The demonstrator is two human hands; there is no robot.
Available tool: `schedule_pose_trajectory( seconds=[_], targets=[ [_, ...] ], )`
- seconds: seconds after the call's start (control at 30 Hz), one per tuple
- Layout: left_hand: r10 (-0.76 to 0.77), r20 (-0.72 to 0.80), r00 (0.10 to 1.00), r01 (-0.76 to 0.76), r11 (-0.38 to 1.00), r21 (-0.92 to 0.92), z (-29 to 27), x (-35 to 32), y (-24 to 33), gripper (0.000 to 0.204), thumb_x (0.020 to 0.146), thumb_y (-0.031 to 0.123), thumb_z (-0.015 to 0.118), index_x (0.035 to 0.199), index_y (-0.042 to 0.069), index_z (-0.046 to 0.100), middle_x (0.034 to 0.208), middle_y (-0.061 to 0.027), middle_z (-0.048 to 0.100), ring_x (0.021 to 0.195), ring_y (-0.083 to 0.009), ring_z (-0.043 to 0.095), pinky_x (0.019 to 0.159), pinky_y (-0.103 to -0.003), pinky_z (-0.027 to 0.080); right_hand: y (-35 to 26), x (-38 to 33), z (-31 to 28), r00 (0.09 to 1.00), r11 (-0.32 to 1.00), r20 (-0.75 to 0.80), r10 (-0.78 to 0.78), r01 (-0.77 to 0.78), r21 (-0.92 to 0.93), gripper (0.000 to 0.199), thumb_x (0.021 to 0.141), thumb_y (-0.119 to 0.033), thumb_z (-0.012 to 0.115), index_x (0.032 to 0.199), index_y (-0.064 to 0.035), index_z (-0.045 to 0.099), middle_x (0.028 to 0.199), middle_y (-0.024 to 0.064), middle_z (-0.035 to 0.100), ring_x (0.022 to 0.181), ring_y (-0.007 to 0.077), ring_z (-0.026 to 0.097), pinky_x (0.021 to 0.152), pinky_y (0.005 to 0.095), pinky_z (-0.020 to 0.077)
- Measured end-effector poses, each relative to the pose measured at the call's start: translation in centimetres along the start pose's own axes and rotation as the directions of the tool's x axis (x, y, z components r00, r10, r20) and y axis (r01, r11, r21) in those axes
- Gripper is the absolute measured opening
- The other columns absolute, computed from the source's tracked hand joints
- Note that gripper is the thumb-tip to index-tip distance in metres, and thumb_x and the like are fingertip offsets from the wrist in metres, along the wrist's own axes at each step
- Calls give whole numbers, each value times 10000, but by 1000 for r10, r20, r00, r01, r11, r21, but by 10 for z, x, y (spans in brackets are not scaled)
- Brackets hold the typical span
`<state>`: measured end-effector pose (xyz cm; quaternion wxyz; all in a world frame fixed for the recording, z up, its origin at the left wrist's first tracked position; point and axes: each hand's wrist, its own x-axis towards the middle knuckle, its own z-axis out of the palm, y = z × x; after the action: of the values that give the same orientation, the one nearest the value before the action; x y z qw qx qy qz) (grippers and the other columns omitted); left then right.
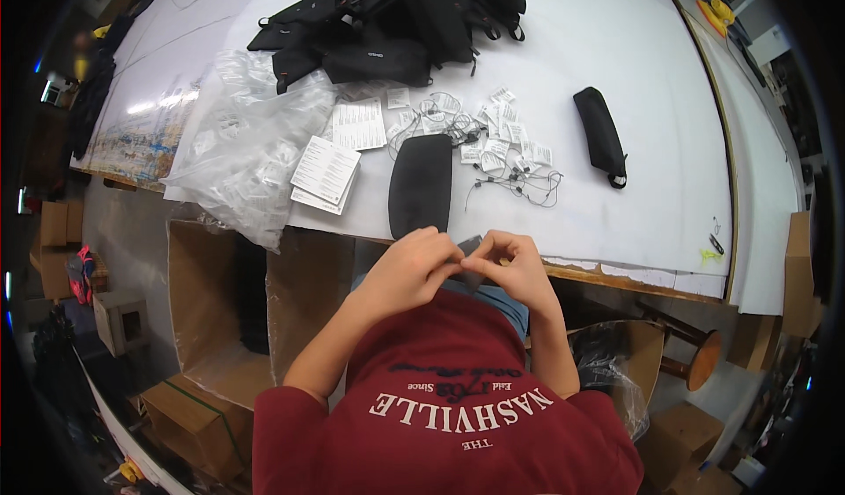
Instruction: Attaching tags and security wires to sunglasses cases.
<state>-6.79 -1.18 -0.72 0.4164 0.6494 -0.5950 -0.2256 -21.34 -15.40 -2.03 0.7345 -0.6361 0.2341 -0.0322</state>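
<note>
Close to my body, at the table's front edge, both hands meet with fingertips pinched together. Between them is a small dark grey flat piece (473, 250), whose kind I cannot make out. My left hand (415, 264) pinches it from one side, and my right hand (514, 268) grips it from the other with thumb and forefinger. Just beyond my left hand lies a black elongated pouch (421, 185), flat on the white table (651, 222). Past that pouch are several white printed tags (503, 130) and thin dark cords (528, 187).
Black pouches (378, 59) are heaped at the far middle. Clear plastic bags (251, 143) and folded printed leaflets (324, 171) lie on the left. Another black pouch (600, 134) rests to the right, with small snips (716, 243) near the corner. Cardboard boxes (211, 310) stand below the edge.
</note>
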Motion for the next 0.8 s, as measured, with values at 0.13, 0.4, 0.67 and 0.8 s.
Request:
schedule_pose_trajectory(
  seconds=[0.13, 0.4, 0.67, 0.8],
  targets=[
    [-268, -116, 956, 231, 937, -263, 7, 1, 4, 41, 820, 26, 641, 852, 25, 615, 706, -50, 496, 590, -151, 416, 557, -271, 353, 2, 0, 8, 984, 993, -138, -110, 114, 21, 135, 817, -86, 722, 776, -3, 623, 696, 13, 628, 617, 35, 528, 552, 184, 399],
    [-355, -268, 895, 226, 882, -413, 19, 9, 7, 57, 832, 46, 650, 849, 0, 619, 689, -3, 470, 589, -84, 350, 550, -232, 319, 6, 6, 21, 945, 914, -315, -91, 205, 351, 115, 871, -119, 676, 821, -25, 633, 708, 40, 650, 595, 41, 526, 540, 180, 396],
    [-325, -309, 894, 219, 918, -332, 21, 9, 8, 72, 833, 67, 657, 857, 4, 631, 680, -8, 471, 585, -84, 360, 547, -232, 322, 5, 6, 26, 918, 927, -383, -100, 225, 299, 131, 874, -130, 675, 806, -23, 643, 698, 33, 645, 583, 34, 505, 535, 176, 369],
    [-382, -341, 859, 249, 893, -375, 22, 9, 12, 74, 838, 71, 655, 858, 4, 632, 674, -5, 464, 585, -81, 362, 546, -230, 320, 4, 4, 28, 913, 921, -384, -134, 258, 291, 127, 875, -128, 673, 812, -22, 643, 699, 29, 640, 588, 36, 511, 531, 174, 364]
  ],
)
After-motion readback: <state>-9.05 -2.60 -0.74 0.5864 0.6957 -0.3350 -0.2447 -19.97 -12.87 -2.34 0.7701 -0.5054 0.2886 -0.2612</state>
